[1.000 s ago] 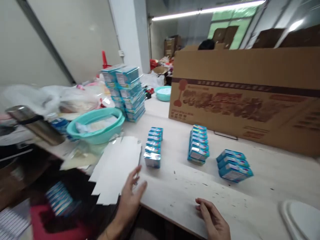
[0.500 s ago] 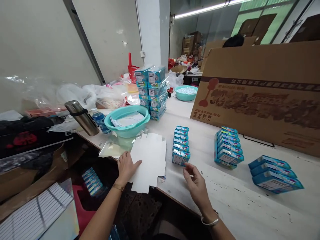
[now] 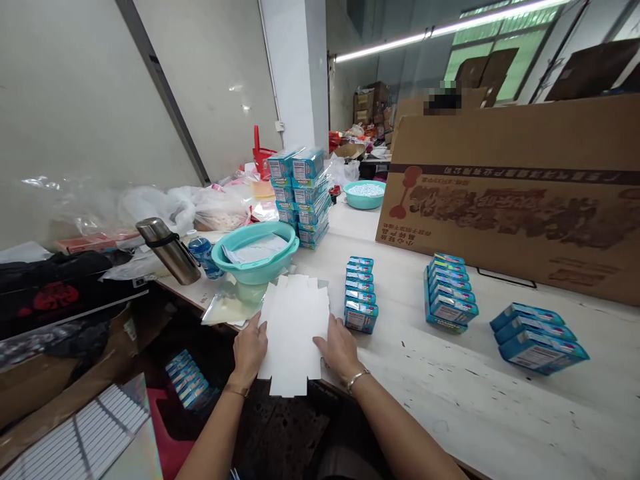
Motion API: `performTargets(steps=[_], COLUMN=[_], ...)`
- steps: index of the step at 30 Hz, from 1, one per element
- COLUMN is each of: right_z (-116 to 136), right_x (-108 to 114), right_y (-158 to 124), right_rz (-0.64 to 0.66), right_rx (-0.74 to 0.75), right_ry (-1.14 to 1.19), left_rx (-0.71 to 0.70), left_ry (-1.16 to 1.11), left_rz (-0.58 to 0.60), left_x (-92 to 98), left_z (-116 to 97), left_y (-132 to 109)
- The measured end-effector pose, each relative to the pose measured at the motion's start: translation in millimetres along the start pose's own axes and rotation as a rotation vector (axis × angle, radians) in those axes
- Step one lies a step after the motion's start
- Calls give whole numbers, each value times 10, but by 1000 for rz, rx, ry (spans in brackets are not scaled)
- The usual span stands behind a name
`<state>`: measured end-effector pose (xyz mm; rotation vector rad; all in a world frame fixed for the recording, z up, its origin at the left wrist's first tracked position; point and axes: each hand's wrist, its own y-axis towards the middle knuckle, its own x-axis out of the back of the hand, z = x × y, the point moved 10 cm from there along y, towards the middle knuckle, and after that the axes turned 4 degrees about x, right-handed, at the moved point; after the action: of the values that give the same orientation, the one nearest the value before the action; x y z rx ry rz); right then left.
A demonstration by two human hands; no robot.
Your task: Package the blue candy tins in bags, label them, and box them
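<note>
Between my hands is a flat white die-cut carton blank (image 3: pixel 295 327), its plain side up and its lower end past the table edge. My left hand (image 3: pixel 251 347) grips its left side. On the opposite side my right hand (image 3: pixel 340 343) is closed on the right edge, thumb on top. Just right of the blank stands a row of small blue boxes (image 3: pixel 361 316). Farther right are a second row of blue boxes (image 3: pixel 453 303) and a group of three blue boxes (image 3: pixel 543 347). A clear plastic bag (image 3: pixel 227 305) lies beyond my left hand.
Nested turquoise basins (image 3: pixel 255 267) with papers stand behind the blank, beside a steel thermos (image 3: pixel 170 250) and a blue bottle (image 3: pixel 206 259). Wrapped blue boxes (image 3: pixel 306 193) are stacked behind. A large cardboard sheet (image 3: pixel 510 200) stands at the back right. More boxes (image 3: pixel 186 379) sit below the table.
My right hand has moved left from beside the blue boxes and taken hold of the blank's right edge. My left hand has shifted to its left edge, and the blank has been straightened slightly.
</note>
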<state>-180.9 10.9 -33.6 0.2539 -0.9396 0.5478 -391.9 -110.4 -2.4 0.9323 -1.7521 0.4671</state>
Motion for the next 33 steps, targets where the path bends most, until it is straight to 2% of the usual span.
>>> performTargets(steps=[3, 7, 10, 12, 15, 19, 23, 26, 29, 31, 33], right_z=[78, 135, 183, 245, 278, 226, 209, 202, 173, 169, 82], right_x=[53, 101, 103, 165, 293, 354, 412, 394, 365, 421, 616], right_y=[52, 61, 71, 59, 31, 84, 87, -18, -213, -397, -599], right_rz=[-16, -76, -127, -213, -325, -305, -295, -232, -46, 143, 245], right_rx=[4, 44, 94, 159, 228, 197, 195, 189, 147, 172, 232], right_ry=[-6, 13, 27, 68, 326, 641, 799, 956, 1142, 1185, 1188], left_rx=[-39, -123, -31, 49, 95, 129, 152, 141, 186, 191, 152], left_ry=[47, -17, -226, -370, -465, -608, -796, -973, -1181, -1250, -1256], left_rz=[2, -78, -98, -87, -86, -71, 62, 303, 527, 579, 646], left_x=[24, 124, 152, 137, 148, 171, 132, 85, 115, 194, 218], left_z=[-73, -140, -13, 94, 190, 270, 217, 57, -99, -229, -457], left_y=[-26, -74, -53, -22, 18, 66, 164, 220, 151, 32, -188])
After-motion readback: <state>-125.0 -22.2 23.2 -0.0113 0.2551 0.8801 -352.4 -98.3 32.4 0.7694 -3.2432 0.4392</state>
